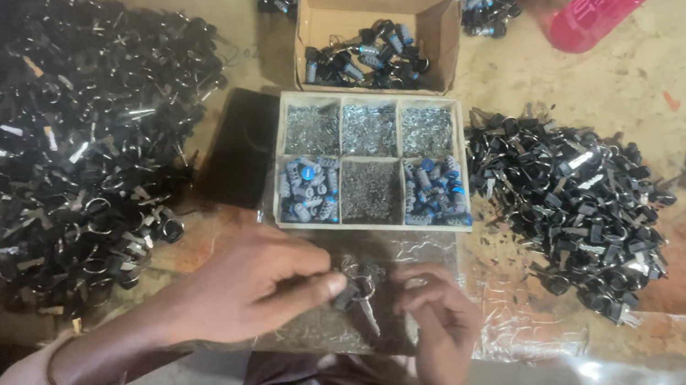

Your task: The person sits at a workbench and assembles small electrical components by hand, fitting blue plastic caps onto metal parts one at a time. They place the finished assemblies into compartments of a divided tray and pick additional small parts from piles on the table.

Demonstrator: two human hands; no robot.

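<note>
Plainly, largest thing first:

Surface: a worn, stained floor [682,54] carries everything; the light is dim and little of the room beyond it shows.
Left heap: a broad pile of black keyed parts [81,149] spreads wide beside the left arm.
Right heap: a smaller pile of the same black parts [572,212] lies just beside the tray.
Tray: a six-compartment sorting tray [362,231] sits ahead of the hands, four cells with tiny silvery pieces, two with blue-tipped cylinders.
Box: an open cardboard box [384,4] behind the tray holds finished-looking lock barrels.
Sheet: a clear plastic sheet [526,316] lies under the hands.
Left hand: the left hand [258,281] is closed in a pinch on the small lock piece [361,281].
Right hand: the right hand [434,315] is curled, fingertips meeting the same piece from the other side.
Step in hand: it looks like fitting a small part into the lock piece, held between both hands just before the tray.
Next move: likely calls for a steady pinch and fine alignment, since the parts are tiny.
</note>
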